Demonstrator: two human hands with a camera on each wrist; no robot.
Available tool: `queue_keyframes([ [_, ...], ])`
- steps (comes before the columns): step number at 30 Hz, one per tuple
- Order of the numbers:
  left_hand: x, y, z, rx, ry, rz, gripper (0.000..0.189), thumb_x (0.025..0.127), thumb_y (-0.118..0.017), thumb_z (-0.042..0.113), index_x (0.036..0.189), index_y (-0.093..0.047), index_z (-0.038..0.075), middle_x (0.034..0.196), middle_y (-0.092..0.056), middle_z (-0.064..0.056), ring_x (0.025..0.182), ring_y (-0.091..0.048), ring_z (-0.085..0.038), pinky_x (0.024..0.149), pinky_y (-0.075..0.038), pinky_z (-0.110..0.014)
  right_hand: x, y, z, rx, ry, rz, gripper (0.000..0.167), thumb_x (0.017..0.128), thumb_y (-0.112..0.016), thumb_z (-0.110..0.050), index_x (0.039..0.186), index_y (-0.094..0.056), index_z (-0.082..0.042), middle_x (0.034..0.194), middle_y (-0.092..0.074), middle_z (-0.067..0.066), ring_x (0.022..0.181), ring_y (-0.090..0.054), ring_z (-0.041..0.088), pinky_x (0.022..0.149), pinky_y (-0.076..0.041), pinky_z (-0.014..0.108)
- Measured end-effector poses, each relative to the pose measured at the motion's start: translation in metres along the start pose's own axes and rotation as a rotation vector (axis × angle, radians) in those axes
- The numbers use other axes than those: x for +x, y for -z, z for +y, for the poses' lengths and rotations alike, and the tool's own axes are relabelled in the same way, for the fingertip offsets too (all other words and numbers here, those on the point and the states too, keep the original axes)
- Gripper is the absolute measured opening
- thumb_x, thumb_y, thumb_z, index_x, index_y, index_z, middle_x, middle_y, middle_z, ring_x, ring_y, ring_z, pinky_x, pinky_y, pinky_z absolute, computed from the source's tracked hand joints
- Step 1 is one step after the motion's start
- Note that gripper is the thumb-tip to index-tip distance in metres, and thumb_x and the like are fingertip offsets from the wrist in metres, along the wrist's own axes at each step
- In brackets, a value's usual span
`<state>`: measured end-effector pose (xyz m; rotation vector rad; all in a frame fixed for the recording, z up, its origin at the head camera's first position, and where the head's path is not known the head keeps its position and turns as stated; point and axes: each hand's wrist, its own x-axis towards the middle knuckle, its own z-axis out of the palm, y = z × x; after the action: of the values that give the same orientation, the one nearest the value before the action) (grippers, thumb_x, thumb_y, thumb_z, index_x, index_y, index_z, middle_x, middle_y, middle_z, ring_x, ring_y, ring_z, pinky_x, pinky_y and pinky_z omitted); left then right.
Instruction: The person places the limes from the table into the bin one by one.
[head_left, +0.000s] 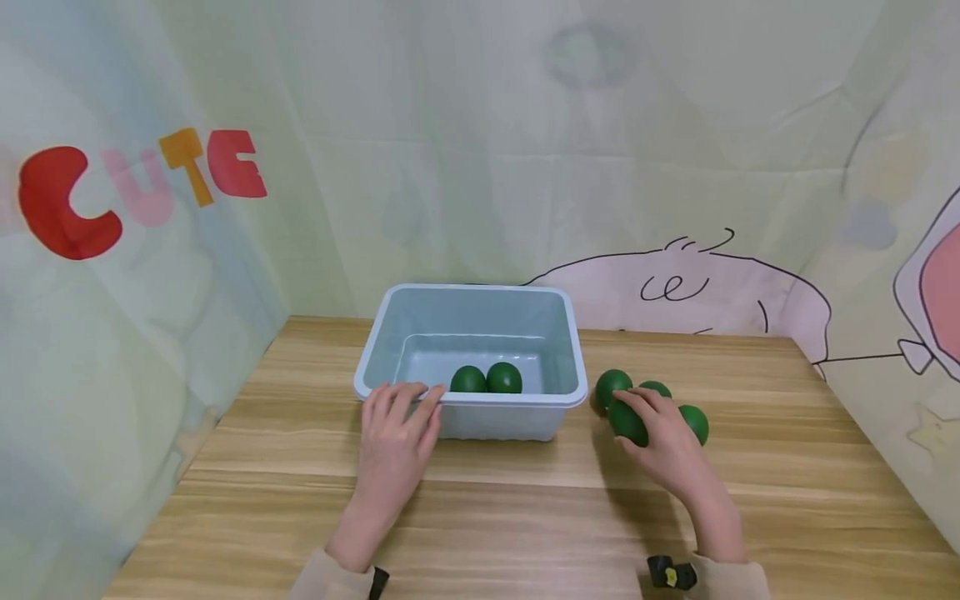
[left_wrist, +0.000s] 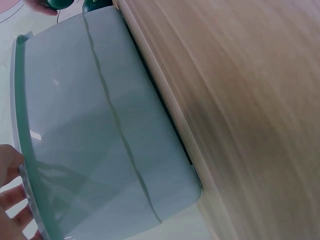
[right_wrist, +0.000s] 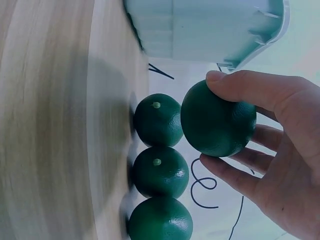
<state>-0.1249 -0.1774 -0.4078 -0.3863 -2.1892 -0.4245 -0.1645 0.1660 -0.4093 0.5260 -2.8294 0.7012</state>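
A pale blue-grey plastic basin [head_left: 495, 421] stands on the wooden table, with two limes [head_left: 505, 378] visible inside. My left hand [head_left: 401, 433] holds its front rim near the left corner, fingers hooked over the edge; the basin's wall fills much of the left wrist view. To the right of the basin, my right hand [head_left: 667, 442] grips a round green lime [right_wrist: 217, 120] between thumb and fingers, raised off the table. Beneath and beside it in the right wrist view, more limes [right_wrist: 159, 120] sit in a row on the wood, apart from the held one.
The wooden table [head_left: 525, 517] ends at a printed cloth backdrop [head_left: 450, 208] behind and at both sides. Colored letters [head_left: 67, 204] show on its left part. A dark wrist strap [head_left: 671, 573] sits at the right sleeve.
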Motion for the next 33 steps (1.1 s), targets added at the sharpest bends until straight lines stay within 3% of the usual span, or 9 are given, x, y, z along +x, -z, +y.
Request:
queue_keyframes([
  [33, 0.001, 0.000, 0.001, -0.004, 0.012, -0.014, 0.024, 0.085, -0.067, 0.011, 0.109, -0.072, 0.009, 0.100, -0.066, -0.011, 0.101, -0.056, -0.032, 0.101, -0.039, -0.055, 0.011, 0.015, -0.011, -0.017, 0.067, 0.028, 0.061, 0.080, -0.077, -0.018, 0.135, -0.053, -0.010, 0.137, -0.049, 0.019, 0.124, -0.047, 0.040, 0.089, -0.050, 0.059],
])
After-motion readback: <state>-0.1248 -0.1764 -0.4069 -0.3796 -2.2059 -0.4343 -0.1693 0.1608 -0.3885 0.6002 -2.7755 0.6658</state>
